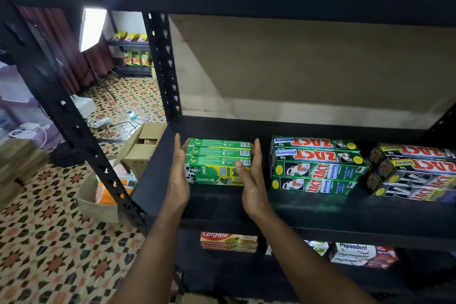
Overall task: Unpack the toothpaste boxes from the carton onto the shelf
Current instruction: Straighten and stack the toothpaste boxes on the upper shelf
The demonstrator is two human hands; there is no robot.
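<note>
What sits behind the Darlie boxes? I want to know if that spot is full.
Behind the Darlie boxes only bare black shelf and the brown back panel show; the strip directly behind them is hidden.

Left hand (179,175): flat and upright, fingers straight and together, pointing away.
Right hand (251,177): flat too, palm facing the left palm, thumb sticking inward.
Arms: both bare, stretched forward, side by side.

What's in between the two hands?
In the head view, a stack of green Darlie toothpaste boxes on the black shelf sits between the left hand and the right hand.
</note>
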